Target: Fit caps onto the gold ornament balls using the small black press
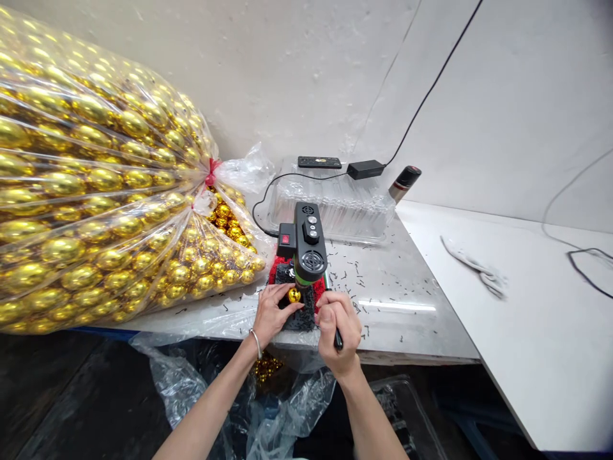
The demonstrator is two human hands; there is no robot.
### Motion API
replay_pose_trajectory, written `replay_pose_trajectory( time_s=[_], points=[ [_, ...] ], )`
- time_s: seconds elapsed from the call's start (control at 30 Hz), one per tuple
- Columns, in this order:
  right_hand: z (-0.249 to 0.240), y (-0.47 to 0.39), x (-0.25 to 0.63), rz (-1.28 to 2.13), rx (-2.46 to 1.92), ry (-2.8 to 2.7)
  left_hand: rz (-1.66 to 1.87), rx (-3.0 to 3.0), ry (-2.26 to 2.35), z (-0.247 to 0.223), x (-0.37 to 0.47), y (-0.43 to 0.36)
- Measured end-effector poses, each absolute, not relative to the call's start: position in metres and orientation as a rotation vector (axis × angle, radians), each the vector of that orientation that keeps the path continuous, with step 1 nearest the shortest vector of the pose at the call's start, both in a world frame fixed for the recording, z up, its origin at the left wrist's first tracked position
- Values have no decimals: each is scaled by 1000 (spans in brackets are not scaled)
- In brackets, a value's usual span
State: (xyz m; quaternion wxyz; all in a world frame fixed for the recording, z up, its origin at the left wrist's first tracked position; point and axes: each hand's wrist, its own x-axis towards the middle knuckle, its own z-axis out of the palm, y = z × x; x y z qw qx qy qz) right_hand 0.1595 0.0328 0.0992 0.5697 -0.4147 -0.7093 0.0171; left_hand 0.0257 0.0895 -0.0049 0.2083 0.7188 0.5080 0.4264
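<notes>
A shiny gold ball [294,294] sits under the head of a small black bench machine [310,239] with round vents and a red switch. My left hand [271,313] pinches the ball between thumb and fingers from the left side. On the right, my right hand [339,329] is wrapped round a black lever handle [338,340], its lower end showing below the fist. Beneath the ball lies the machine's dark base [299,321], with red material [318,291] along its sides. The exact contact between machine head and ball is hidden.
Large clear bags of gold balls [96,185], tied in red, fill the left. Behind the machine stand a clear plastic tray [335,207], a power adapter [365,168] and a dark-capped can [405,183]. Black scraps litter the metal tabletop [407,326]. Plastic sheeting [297,409] hangs below its edge.
</notes>
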Motion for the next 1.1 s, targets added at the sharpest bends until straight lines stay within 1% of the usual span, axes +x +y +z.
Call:
replay_pose_trajectory(
  time_s=[0.2,0.43,0.57,0.7,0.87,0.97,1.1],
  points=[
    [61,38,159,-42,-930,-1657,1122,2052,1407,-2,25,87],
    [39,45,156,-91,-914,-1557,1107,2054,1404,-2,26,87],
    [30,46,157,-118,-908,-1613,1104,2033,1411,-1,26,86],
    [44,44,154,-14,-901,-1535,1103,2030,1397,0,27,89],
    [98,38,151,67,-975,-1502,1171,1990,1407,10,25,80],
    [118,34,152,122,-1027,-1512,1190,2056,1360,15,18,48],
    [114,32,152,116,-1021,-1535,1038,2251,1231,5,5,-6]
  ],
)
